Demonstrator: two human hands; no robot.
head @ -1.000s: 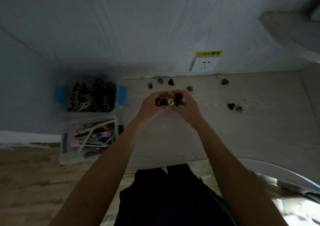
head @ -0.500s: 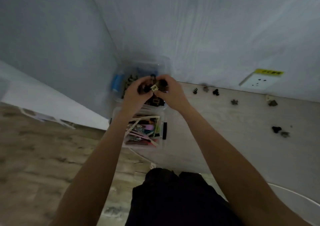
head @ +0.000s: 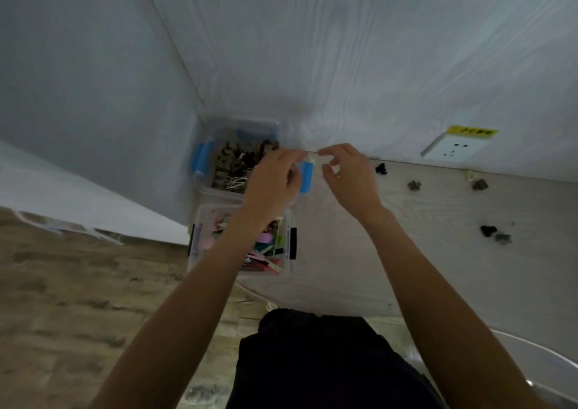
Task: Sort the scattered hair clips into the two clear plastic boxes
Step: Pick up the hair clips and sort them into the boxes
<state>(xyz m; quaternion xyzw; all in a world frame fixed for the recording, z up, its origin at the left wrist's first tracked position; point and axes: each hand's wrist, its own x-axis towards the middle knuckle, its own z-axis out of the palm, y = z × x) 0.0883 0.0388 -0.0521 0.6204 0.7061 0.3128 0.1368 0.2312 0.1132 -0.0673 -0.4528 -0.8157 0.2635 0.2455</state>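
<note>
walls (head: 344, 48): pale grey | floor (head: 62, 299): wood-look | socket (head: 453, 147): white

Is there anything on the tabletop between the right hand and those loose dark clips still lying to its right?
Nothing visible. The right hand hovers with fingers spread by the blue-handled box. The nearest dark clip lies just to its right on bare tabletop, with further clips beyond; no object stands between them.

Blue-latched clear box (head: 205, 161), dark clips (head: 381, 168), yellow-labelled white socket (head: 452, 147), pale wood-grain table (head: 438, 267)
</note>
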